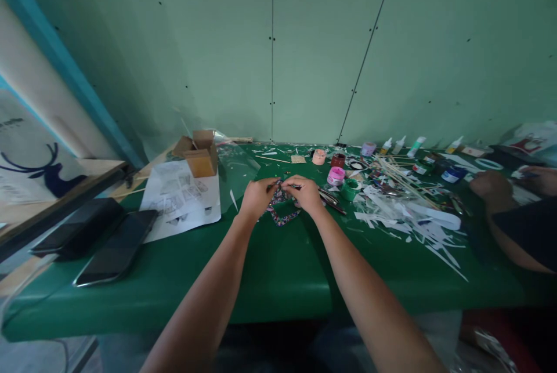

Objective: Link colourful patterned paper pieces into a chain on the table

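Observation:
Both my hands meet over a small square frame (282, 210) with a speckled, multicoloured pattern, which lies on the green table (278, 280). My left hand (257, 196) pinches its upper left part. My right hand (307, 193) grips its upper right part and seems to hold a thin dark tool (331, 202) that points right. The fingers hide the frame's top edge.
Left: a printed paper sheet (180, 199), a small cardboard box (201, 155), two dark phones (117, 245). Right: paint jars (336, 176), a green tape roll (350, 189), glue bottles (398, 145), wooden sticks (400, 174), paper scraps (418, 216). Another person's arms (500, 193) rest at the far right.

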`<state>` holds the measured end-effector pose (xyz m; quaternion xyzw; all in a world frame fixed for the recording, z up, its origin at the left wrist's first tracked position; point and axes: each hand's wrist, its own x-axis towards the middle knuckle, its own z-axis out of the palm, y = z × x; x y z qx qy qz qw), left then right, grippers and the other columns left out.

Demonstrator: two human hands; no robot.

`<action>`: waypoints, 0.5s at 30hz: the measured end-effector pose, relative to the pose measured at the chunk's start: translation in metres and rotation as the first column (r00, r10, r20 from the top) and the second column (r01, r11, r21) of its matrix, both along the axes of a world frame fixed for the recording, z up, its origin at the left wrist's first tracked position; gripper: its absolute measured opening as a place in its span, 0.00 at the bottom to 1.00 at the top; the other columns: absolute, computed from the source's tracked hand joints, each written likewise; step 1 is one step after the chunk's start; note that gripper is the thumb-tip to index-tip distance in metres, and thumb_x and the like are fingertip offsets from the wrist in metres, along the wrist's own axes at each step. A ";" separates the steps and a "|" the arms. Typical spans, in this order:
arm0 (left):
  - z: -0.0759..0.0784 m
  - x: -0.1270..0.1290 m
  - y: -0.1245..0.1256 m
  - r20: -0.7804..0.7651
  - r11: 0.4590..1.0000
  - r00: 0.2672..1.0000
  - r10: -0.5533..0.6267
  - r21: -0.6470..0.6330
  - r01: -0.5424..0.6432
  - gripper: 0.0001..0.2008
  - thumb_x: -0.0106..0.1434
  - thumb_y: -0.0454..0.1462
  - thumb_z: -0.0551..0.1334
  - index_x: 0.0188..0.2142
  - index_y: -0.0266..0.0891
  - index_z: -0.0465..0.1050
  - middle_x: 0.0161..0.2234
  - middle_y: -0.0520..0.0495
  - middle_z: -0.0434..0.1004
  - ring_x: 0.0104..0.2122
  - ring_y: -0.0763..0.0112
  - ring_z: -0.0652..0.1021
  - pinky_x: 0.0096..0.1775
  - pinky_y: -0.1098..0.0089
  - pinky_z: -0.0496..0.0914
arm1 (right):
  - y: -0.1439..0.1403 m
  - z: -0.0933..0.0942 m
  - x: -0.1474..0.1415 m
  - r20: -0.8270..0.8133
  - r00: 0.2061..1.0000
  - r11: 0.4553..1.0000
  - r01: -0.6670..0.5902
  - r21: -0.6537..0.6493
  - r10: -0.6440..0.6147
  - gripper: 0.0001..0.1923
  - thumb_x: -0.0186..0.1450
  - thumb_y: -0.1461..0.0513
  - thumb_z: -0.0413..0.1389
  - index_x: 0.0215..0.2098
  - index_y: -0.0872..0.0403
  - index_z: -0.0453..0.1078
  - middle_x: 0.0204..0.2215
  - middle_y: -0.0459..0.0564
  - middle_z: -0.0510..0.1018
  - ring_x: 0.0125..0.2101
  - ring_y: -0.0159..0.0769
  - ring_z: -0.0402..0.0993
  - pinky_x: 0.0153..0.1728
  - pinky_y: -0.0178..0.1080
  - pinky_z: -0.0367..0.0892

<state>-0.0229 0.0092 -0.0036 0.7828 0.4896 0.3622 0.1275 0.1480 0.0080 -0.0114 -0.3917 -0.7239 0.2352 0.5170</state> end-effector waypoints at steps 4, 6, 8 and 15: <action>-0.001 0.000 0.002 0.088 0.999 0.996 -0.005 -0.033 0.008 0.15 0.61 0.36 0.57 0.46 0.44 0.76 0.44 0.50 0.79 0.45 0.65 0.78 0.48 0.69 0.70 | 0.000 0.000 0.001 0.006 1.000 1.000 0.022 0.003 -0.022 0.06 0.60 0.61 0.57 0.30 0.52 0.77 0.34 0.51 0.78 0.35 0.36 0.74 0.38 0.37 0.67; -0.002 0.001 0.002 0.105 1.000 0.994 -0.009 -0.024 0.011 0.14 0.62 0.37 0.57 0.45 0.44 0.77 0.43 0.50 0.80 0.44 0.65 0.78 0.47 0.68 0.70 | 0.000 0.000 0.001 0.005 0.999 0.999 0.042 0.011 -0.042 0.05 0.60 0.62 0.57 0.31 0.52 0.77 0.33 0.51 0.77 0.34 0.36 0.74 0.38 0.37 0.67; -0.001 0.001 0.002 0.119 1.000 0.993 -0.009 -0.015 0.011 0.13 0.62 0.37 0.57 0.44 0.44 0.77 0.43 0.50 0.80 0.43 0.65 0.78 0.47 0.68 0.71 | 0.000 0.000 0.002 -0.001 0.999 0.998 0.054 0.024 -0.054 0.05 0.59 0.63 0.58 0.30 0.53 0.77 0.32 0.50 0.77 0.34 0.36 0.74 0.38 0.37 0.67; 0.002 0.004 -0.001 0.160 0.999 0.987 -0.010 -0.043 0.017 0.13 0.61 0.37 0.58 0.44 0.42 0.77 0.43 0.50 0.80 0.43 0.66 0.78 0.46 0.69 0.71 | 0.002 -0.001 0.003 0.013 0.999 0.997 0.047 0.057 -0.048 0.05 0.60 0.61 0.58 0.31 0.52 0.77 0.32 0.51 0.76 0.37 0.38 0.73 0.39 0.38 0.66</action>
